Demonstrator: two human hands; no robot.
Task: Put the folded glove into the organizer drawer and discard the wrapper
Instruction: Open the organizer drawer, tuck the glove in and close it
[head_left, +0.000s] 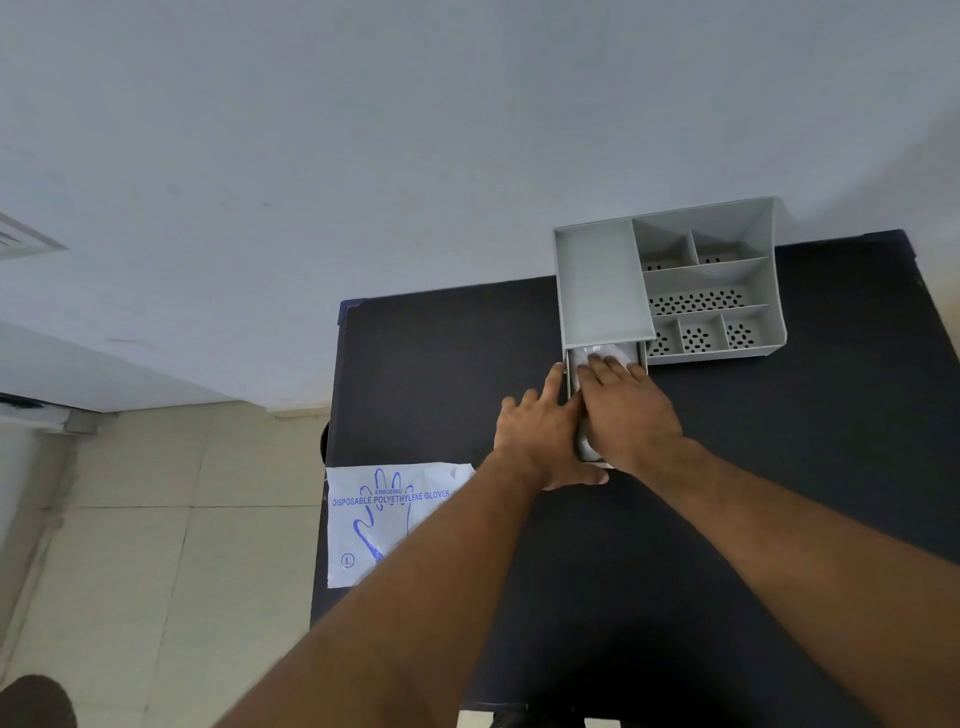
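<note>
Right hand (626, 410) flat, fingers spread, pressing glove (602, 355) into open drawer (638, 355); glove mostly hidden. Left hand (540, 431) at 9 o'clock of drawer, fingers loosely spread, thumb along front. Drawer sticks out of organizer (602, 280). Wrapper (384, 519) at 8 o'clock, on table (441, 353) edge, partly behind arm.

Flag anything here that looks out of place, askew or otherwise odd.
One thing: the glove wrapper lies at the table's left edge and juts past it over the floor, so it could slide off. Otherwise, both hands are at the open drawer of the grey organizer, right hand pressing the folded glove in.
</note>
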